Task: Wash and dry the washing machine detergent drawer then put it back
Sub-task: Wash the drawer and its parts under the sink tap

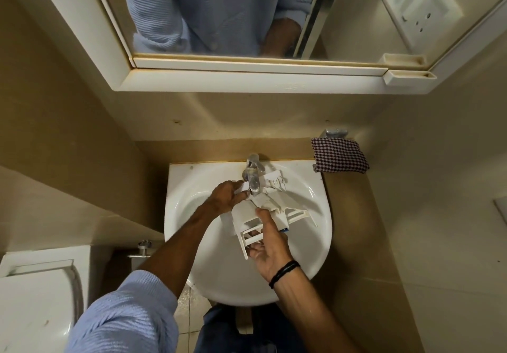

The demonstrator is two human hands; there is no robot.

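Sleeve [123, 317]: pale blue ribbed knit, on the left arm, pushed up to the elbow, nearest the camera.
Wristband [284, 271]: black cord, round the right wrist.
Right hand [270, 245]: over the near half of the sink, palm turned leftward. It grips the near end of the drawer, forefinger laid along its top and the thumb hooked in at the open frame.
Drawer [245, 217]: white plastic, several compartments, a small blue mark at its right side. It is held tilted above the bowl between both hands, its far end beneath the tap.
Left hand [223, 196]: reaches in from the left and pinches the far left edge of the drawer, fingertips just under the spout.
Sink [181, 188]: white, rounded bowl.
Tap [253, 170]: chrome, single lever, at the middle of the sink's back rim.
Insert [274, 180]: small white plastic part, lying on the back rim just right of the tap, apart from the drawer.
Toilet [35, 298]: white, lid down, at far left.
Table [219, 148]: brown strip behind the sink.
Cloth [338, 158]: dark-and-white check, folded, on the table's right end.
Mirror [219, 10]: white-framed, on the wall above, reflecting the blue garment.
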